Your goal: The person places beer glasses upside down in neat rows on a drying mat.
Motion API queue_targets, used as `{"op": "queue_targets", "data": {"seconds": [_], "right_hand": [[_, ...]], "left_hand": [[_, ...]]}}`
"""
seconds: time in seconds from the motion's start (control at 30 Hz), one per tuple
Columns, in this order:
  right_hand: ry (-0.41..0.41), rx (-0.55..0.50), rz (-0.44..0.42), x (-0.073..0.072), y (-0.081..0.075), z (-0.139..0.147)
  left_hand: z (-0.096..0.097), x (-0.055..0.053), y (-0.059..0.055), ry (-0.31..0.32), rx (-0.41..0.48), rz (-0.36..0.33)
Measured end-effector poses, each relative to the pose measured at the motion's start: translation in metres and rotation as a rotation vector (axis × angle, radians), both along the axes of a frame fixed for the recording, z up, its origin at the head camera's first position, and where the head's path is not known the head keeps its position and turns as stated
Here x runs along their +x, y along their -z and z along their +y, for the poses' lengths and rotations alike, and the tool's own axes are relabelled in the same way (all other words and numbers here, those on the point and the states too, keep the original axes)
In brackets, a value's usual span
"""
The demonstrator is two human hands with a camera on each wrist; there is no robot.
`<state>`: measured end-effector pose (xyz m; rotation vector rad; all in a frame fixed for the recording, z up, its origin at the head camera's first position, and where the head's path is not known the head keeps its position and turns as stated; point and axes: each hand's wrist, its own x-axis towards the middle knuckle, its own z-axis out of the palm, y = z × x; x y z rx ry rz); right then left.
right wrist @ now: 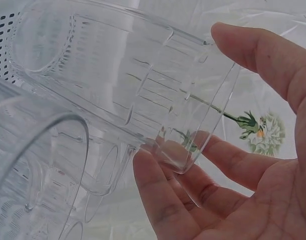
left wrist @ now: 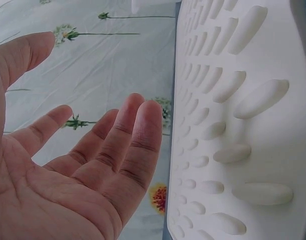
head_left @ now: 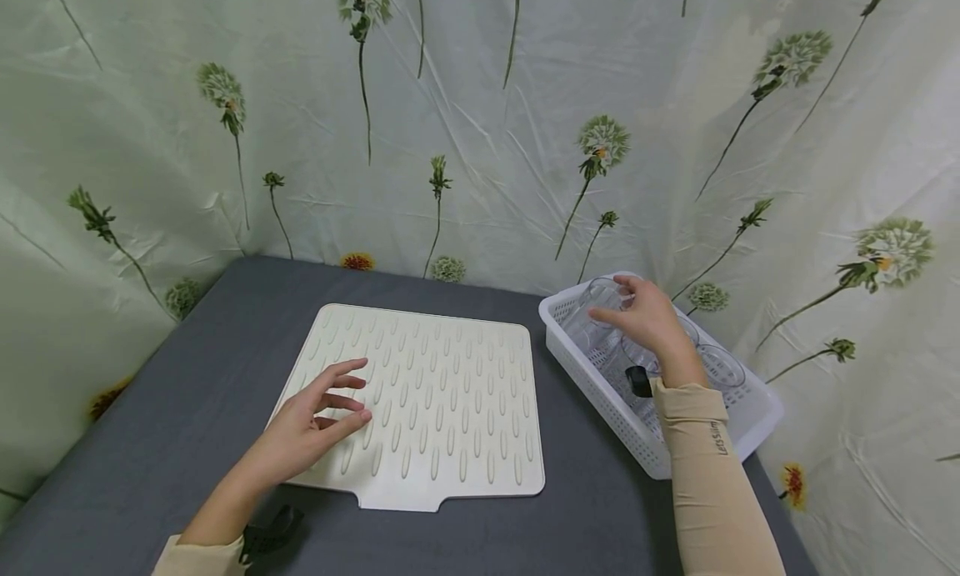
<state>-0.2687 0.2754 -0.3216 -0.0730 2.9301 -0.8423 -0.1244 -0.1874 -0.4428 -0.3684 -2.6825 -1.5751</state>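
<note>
At the far end of the white basket, my right hand (head_left: 647,313) holds the open end of a clear drinking glass (right wrist: 137,82). Its thumb lies at one side of the rim and the fingers at the other in the right wrist view. The glass is tilted, with faint lines along its wall. Other clear glasses (right wrist: 83,131) lie close beside it. On the left, my left hand (head_left: 311,426) hovers over the white draining board (head_left: 450,393), holding nothing. Its fingers are spread and lightly bent, and the left wrist view shows the bare palm (left wrist: 57,200).
The perforated white basket (head_left: 600,405) stands at an angle on the right of the dark grey table (head_left: 180,401). Raised oval bumps cover the board, and a tab juts from its front edge. A flower-printed curtain (head_left: 480,126) hangs behind the table.
</note>
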Motion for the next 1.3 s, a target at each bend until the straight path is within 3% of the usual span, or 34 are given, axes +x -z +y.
{"op": "queue_targets", "data": {"seconds": [0.63, 1.3], "right_hand": [[0.040, -0.025, 0.054, 0.006, -0.005, 0.004], [0.084, -0.116, 0.107, 0.021, -0.007, 0.009]], "left_hand": [[0.006, -0.008, -0.007, 0.009, -0.027, 0.027], [0.031, -0.022, -0.013, 0.108, 0.036, 0.026]]}}
